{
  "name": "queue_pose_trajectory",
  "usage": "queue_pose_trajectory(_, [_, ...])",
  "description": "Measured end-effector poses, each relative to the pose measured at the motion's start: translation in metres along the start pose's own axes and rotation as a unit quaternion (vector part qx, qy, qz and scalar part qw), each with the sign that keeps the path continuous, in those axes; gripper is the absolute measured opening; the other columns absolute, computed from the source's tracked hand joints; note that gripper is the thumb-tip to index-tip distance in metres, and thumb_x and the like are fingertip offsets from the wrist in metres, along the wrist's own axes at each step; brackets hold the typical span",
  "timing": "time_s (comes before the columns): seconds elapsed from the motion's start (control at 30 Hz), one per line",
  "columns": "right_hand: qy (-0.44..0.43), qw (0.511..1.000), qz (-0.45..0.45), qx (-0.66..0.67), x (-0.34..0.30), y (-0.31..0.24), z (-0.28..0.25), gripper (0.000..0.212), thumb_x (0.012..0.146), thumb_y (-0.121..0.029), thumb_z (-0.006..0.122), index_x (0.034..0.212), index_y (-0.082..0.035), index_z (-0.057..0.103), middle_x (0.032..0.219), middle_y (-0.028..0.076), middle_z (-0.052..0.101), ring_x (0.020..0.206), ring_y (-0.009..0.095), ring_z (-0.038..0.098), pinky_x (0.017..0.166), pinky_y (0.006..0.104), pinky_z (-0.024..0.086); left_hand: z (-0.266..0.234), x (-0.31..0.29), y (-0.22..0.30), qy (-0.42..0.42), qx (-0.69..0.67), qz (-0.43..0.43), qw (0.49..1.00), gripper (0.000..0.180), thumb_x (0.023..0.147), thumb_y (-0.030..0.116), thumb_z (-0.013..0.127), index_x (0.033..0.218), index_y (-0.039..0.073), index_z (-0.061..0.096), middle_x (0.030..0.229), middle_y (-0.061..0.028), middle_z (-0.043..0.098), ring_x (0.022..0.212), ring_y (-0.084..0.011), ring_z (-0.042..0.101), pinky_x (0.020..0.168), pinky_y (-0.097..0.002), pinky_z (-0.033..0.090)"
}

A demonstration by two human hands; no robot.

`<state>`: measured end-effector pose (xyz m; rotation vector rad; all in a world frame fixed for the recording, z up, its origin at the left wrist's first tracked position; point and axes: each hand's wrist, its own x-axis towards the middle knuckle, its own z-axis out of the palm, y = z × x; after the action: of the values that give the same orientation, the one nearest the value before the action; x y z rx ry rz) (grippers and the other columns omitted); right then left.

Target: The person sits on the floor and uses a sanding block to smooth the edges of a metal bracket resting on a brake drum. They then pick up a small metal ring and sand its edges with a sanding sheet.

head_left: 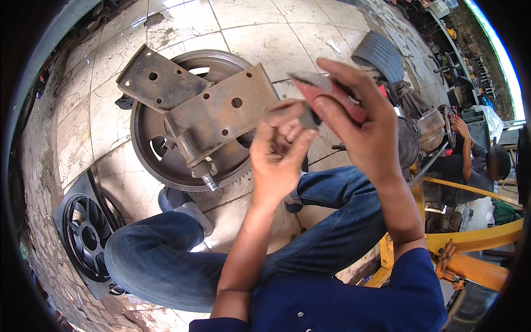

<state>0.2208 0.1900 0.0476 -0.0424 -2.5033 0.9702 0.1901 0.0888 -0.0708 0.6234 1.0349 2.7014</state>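
Observation:
My left hand (276,152) is curled around a small grey metal piece (308,117), perhaps a bushing or nut; motion blur hides its exact form. Just right of it and higher, my right hand (368,122) pinches a folded red and grey sheet (332,95) that looks like sandpaper. The sheet lies close to the metal piece; whether they touch I cannot tell. Beyond my hands, two rusty steel brackets with holes, one on the left (166,77) and one nearer (221,110), rest on a large toothed flywheel (145,155) on the floor.
A black radiator fan (86,235) leans at the left. A curved ribbed grey piece (380,55) lies at the far right. Beside my right arm are a dark mechanical assembly (423,127) and a yellow-orange frame (475,238). Another person (475,166) works at the right edge.

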Motion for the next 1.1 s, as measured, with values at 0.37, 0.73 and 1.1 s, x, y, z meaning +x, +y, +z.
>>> queue_pose_trajectory(0.37, [0.025, 0.996, -0.078, -0.041, 0.008, 0.007, 0.006, 0.033, 0.081, 0.004, 0.067, 0.110, -0.009, 0.071, 0.092, 0.007, 0.063, 0.078, 0.016, 0.062, 0.066, 0.0260, 0.048, 0.009, -0.001, 0.002, 0.023, 0.007, -0.022, 0.999, 0.042, 0.087, -0.018, 0.057, 0.125, -0.001, 0.050, 0.119, -0.0093, 0.054, 0.077, -0.0041, 0.052, 0.061, -0.0180, 0.043])
queue_pose_trajectory(0.73, [0.084, 0.995, -0.043, -0.044, 0.021, 0.015, 0.004, 0.029, 0.087, -0.001, 0.068, 0.114, -0.011, 0.070, 0.099, 0.004, 0.066, 0.089, 0.012, 0.064, 0.077, 0.0248, 0.052, 0.015, -0.008, -0.003, -0.055, -0.065, -0.001, 0.996, 0.042, 0.086, -0.020, 0.056, 0.123, -0.002, 0.051, 0.130, -0.0131, 0.047, 0.116, -0.0194, 0.059, 0.093, -0.0276, 0.051])
queue_pose_trajectory(1.1, [0.075, 0.989, 0.044, 0.117, 0.002, 0.021, -0.013, 0.043, 0.089, 0.000, 0.066, 0.130, -0.003, 0.054, 0.111, 0.010, 0.062, 0.103, 0.011, 0.060, 0.088, 0.0227, 0.049, 0.004, -0.003, 0.011, -0.027, -0.162, -0.065, 0.984, 0.041, 0.094, -0.003, 0.056, 0.132, 0.008, 0.047, 0.136, -0.0215, 0.048, 0.111, -0.0276, 0.063, 0.095, -0.0404, 0.055])
